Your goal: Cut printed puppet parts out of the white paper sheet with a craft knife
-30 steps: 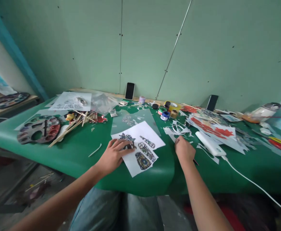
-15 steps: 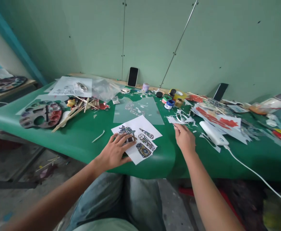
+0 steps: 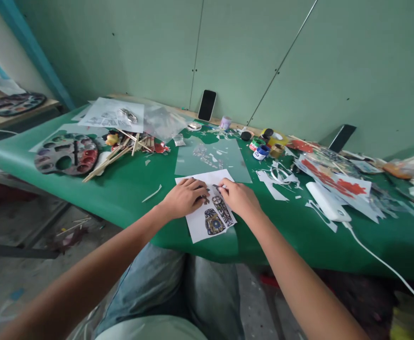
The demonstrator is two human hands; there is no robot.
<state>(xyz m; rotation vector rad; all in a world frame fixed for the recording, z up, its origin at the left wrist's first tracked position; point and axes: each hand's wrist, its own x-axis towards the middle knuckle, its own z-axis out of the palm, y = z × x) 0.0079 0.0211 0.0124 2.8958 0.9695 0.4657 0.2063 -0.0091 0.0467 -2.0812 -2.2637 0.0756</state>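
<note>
A white paper sheet (image 3: 198, 229) with dark, ornate printed shapes lies before me at the table's front edge. My left hand (image 3: 186, 197) rests on its upper left part, the fingers lying over the paper and covering some of the print. My right hand (image 3: 240, 197) is closed in a pinch at the sheet's upper right, beside the long printed shapes. Between its fingertips is something small and thin, too hidden to name. Just behind the sheet lies a translucent mat (image 3: 189, 160) with tiny scraps on it.
At the left are a paint palette (image 3: 49, 163) and wooden sticks (image 3: 102, 169). Paint jars (image 3: 261, 152), paper offcuts (image 3: 272, 186) and a white corded device (image 3: 325, 202) lie to the right. One phone (image 3: 207, 105) leans on the wall, another dark phone-like slab (image 3: 341, 138) further right.
My right hand has moved left from the paper offcuts onto the printed sheet. The sheet has turned slightly, and my left hand has shifted up with its fingers more bent. The view has swung a little left.
</note>
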